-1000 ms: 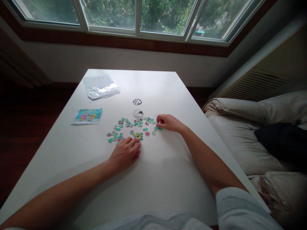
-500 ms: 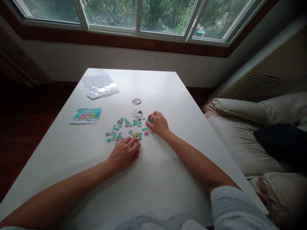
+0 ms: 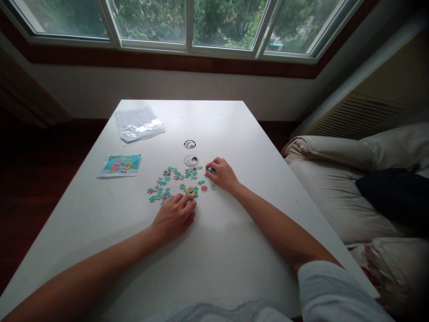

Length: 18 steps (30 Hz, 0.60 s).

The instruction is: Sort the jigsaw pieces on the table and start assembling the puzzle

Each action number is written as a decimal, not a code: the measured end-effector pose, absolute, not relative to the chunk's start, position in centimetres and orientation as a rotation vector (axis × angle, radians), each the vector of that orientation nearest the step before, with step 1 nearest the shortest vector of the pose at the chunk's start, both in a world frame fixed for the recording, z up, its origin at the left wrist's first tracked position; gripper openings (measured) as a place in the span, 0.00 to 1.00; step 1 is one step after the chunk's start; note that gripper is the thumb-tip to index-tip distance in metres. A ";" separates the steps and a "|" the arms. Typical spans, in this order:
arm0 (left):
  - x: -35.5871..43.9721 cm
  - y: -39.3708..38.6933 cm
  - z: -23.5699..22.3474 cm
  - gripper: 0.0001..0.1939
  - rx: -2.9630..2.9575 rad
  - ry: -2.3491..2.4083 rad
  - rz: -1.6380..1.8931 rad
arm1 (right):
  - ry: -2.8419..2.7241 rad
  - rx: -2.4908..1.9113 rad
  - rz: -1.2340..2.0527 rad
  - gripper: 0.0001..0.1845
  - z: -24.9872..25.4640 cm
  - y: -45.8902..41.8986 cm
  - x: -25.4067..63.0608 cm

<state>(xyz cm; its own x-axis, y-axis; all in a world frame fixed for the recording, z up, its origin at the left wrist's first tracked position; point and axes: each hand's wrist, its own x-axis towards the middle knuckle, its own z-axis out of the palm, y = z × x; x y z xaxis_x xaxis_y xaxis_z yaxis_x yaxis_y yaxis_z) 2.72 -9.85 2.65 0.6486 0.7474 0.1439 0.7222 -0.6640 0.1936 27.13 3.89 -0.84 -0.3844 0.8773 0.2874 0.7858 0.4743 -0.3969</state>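
Observation:
Small jigsaw pieces (image 3: 163,181), mostly green with some pink, lie loosely scattered on the white table (image 3: 231,250). A small joined patch of puzzle (image 3: 191,191) with a yellow cartoon face sits near the middle. My left hand (image 3: 176,213) rests palm down at its near edge, fingers loosely bent and fingertips touching or very close to it. At the right end of the spread, my right hand (image 3: 221,173) curves over a few green pieces (image 3: 211,171). Its thumb and forefinger are apart, with pieces showing between them. The other right fingers partly hide what lies beneath.
A picture card (image 3: 121,166) with cartoon figures lies to the left. Behind it is a clear plastic bag (image 3: 139,124) with paper. Two round inserts (image 3: 191,160) are set in the tabletop beyond the pieces. A pale sofa (image 3: 321,188) stands to the right.
The view has tilted slightly. My right fingers have shifted a little among the pieces at the right end, and my left hand keeps its place by the yellow patch.

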 end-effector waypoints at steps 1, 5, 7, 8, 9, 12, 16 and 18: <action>2.7 -9.9 2.7 0.11 2.745 1.227 0.318 | -2.267 -1.374 0.276 0.09 -0.8 3.9 27.2; 2.6 -9.9 2.7 0.11 2.742 1.219 0.317 | -2.258 -1.371 0.291 0.06 -0.7 4.0 27.5; 2.6 -9.9 2.6 0.12 2.739 1.216 0.317 | -2.271 -1.366 0.295 0.05 -0.6 4.0 27.7; 2.5 -9.9 2.6 0.12 2.739 1.213 0.318 | -2.276 -1.364 0.297 0.06 -0.5 4.1 27.8; 2.5 -9.9 2.6 0.12 2.738 1.212 0.322 | -2.280 -1.362 0.300 0.07 -0.5 4.1 27.9; 2.5 -9.9 2.5 0.12 2.732 1.212 0.342 | -2.283 -1.357 0.313 0.09 -0.5 4.2 28.1; 2.5 -9.9 2.6 0.12 2.736 1.214 0.339 | -2.268 -1.335 0.325 0.10 -0.7 4.3 28.2; 2.5 -9.9 2.6 0.12 2.741 1.215 0.335 | -2.257 -1.337 0.325 0.11 -0.8 4.4 28.3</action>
